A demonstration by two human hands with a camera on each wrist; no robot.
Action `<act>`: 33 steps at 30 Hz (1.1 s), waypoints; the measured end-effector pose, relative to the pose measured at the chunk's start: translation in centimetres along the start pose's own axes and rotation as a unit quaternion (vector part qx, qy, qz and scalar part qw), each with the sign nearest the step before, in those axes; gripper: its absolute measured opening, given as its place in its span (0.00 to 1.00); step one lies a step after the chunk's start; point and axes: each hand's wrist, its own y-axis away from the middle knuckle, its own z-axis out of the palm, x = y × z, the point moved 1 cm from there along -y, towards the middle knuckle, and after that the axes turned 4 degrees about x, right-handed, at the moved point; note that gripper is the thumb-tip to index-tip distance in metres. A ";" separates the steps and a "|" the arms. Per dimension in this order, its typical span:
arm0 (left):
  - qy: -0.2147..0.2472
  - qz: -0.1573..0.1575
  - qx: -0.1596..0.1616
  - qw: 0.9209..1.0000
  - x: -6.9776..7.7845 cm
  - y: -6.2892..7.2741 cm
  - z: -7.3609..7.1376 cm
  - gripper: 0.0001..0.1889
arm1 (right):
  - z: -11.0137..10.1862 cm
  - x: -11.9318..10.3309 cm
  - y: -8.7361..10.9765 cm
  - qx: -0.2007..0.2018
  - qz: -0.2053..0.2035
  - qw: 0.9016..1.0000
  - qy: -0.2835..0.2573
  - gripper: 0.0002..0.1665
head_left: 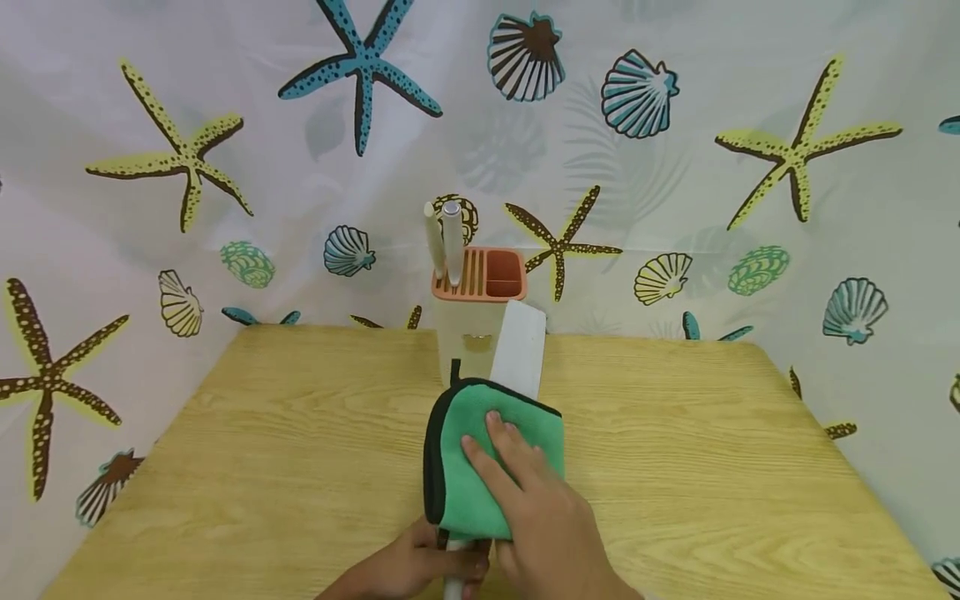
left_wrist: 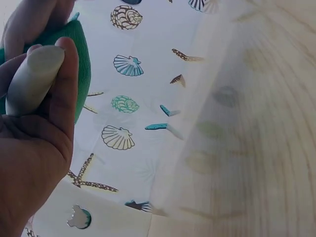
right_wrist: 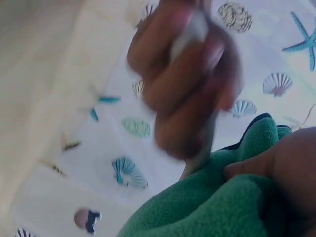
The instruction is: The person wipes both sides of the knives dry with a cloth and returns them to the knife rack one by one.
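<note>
My left hand [head_left: 416, 560] grips the white handle [left_wrist: 30, 89] of a broad-bladed kitchen knife, low in the head view. The knife's pale blade [head_left: 521, 350] points away from me, tilted slightly right. A green cloth [head_left: 467, 496] with black edging covers the blade's lower part. My right hand [head_left: 557, 521] lies over the cloth, fingers spread along its top. From the right wrist, the thumb presses into the folded cloth [right_wrist: 197, 212], close beside the left hand's curled fingers [right_wrist: 173, 103]. The part of the blade under the cloth is hidden.
Behind the blade stands a beige knife holder [head_left: 461, 325] with an orange slotted top [head_left: 474, 273]. Two white-handled utensils [head_left: 453, 242] stand in its left slots. The wooden table [head_left: 300, 433] meets a curtain [head_left: 285, 192] printed with starfish and shells at its back and sides.
</note>
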 end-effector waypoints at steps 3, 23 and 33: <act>0.013 0.007 -0.017 1.000 0.1 -0.2 0.3 0.14 | -0.5 1.0 -1.0 -0.005 0.040 0.999 -0.018 0.55; 0.030 -0.052 0.030 0.998 0.6 -0.9 2.1 0.12 | 0.2 6.3 -4.9 0.023 0.088 0.995 -0.052 0.50; -0.125 0.080 0.147 0.978 1.3 -2.2 2.1 0.11 | 0.2 1.5 -1.7 0.042 -0.018 0.998 -0.035 0.55</act>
